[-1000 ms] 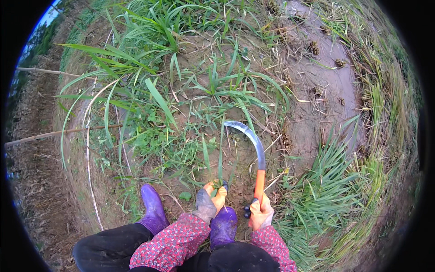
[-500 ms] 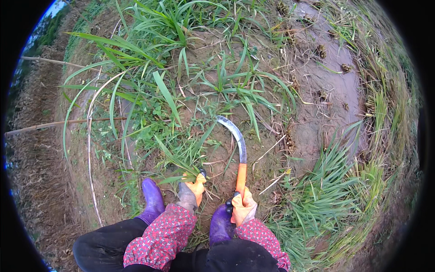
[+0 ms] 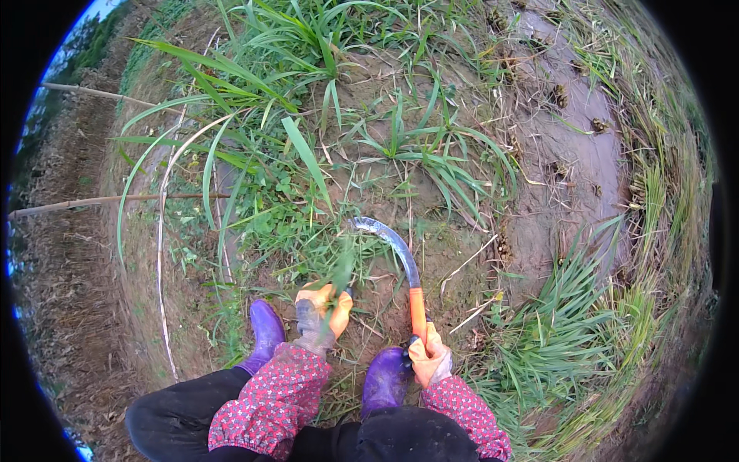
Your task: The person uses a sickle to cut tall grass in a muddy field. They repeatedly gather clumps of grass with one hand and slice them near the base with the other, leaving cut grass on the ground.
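Sickle (image 3: 400, 258) in R hand (image 3: 429, 360), blade tip by weeds (image 3: 339, 266) in L hand (image 3: 322, 312)

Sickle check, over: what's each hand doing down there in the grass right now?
Left hand gripping a grass tuft. Right hand on sickle handle, blade curved behind the tuft. Purple boots close below.

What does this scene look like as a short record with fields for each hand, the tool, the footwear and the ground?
left hand: gloved, gripping a tuft of green weeds
right hand: gloved, around the orange handle of a sickle
sickle blade: curved, dark, tip pointing left toward the held weeds
footwear: purple boots
ground: bare soil with grass clumps, thin bamboo poles at left
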